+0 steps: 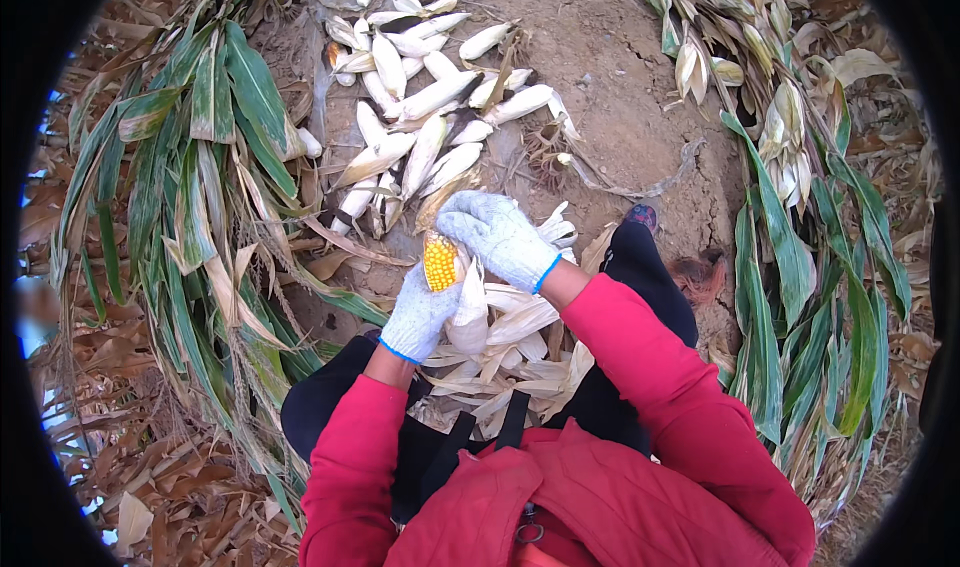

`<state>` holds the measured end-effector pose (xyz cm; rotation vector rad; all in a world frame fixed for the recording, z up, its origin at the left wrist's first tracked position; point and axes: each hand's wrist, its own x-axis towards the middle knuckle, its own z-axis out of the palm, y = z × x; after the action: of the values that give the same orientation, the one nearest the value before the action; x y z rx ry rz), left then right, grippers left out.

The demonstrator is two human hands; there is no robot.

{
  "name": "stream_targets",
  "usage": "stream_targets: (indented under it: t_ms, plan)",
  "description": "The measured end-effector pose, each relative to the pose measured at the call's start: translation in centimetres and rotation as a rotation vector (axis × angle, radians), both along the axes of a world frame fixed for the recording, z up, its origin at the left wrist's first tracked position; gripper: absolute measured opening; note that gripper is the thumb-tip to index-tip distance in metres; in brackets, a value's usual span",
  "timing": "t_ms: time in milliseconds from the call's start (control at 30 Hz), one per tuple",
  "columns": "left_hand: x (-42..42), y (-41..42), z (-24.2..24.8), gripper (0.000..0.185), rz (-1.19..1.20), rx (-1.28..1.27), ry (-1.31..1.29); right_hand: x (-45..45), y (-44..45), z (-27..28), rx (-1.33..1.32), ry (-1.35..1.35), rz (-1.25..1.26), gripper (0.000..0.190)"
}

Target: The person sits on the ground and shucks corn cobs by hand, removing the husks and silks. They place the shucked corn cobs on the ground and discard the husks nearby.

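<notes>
A yellow corn ear (441,262), partly bared, shows its kernels between my two hands. My left hand (424,308), in a white knit glove with a blue cuff, is closed around its lower part. At the ear's upper end, my right hand (491,233), gloved alike, has its fingers closed on the husk. A peeled-back pale husk (469,316) hangs beside the ear, to the right of my left hand. Beyond my hands lies a pile of corn ears in pale husks (431,96). Loose stripped husks (517,327) lie between my legs.
Cut corn stalks with green and dry leaves (180,192) are heaped at the left. More stalks (780,267), some bearing husked ears, lie at the right. Cracked bare soil (622,109) spreads between them. My bent legs (652,282) flank the loose husks.
</notes>
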<state>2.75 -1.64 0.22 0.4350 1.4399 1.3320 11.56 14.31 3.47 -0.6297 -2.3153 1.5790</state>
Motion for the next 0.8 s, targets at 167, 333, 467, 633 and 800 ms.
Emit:
stream_targets:
  t_ms: [167,333,467,633,800]
  plan:
    - [-0.2,-0.6,-0.2,0.030,0.086,-0.093,-0.089,-1.1,-0.5,-2.8,0.096,0.163,0.048,0.024]
    - [-2.6,-4.0,-4.2,0.038,0.107,-0.108,-0.121,-3.2,-2.5,-5.8,0.383,0.171,-0.018,0.022]
    - [-7.8,-9.0,-9.4,0.045,-0.098,-0.193,0.312,-4.7,-3.8,-4.2,-0.035,-0.024,-0.047,0.025]
    - [-8.7,-8.5,-12.1,0.056,-0.026,-0.050,0.256,-4.9,-3.1,-5.6,0.120,0.072,-0.010,0.025]
    - [-1.8,-1.2,-1.9,0.055,0.389,-0.046,-0.246,-3.1,-1.7,-5.5,0.531,0.187,-0.028,0.016]
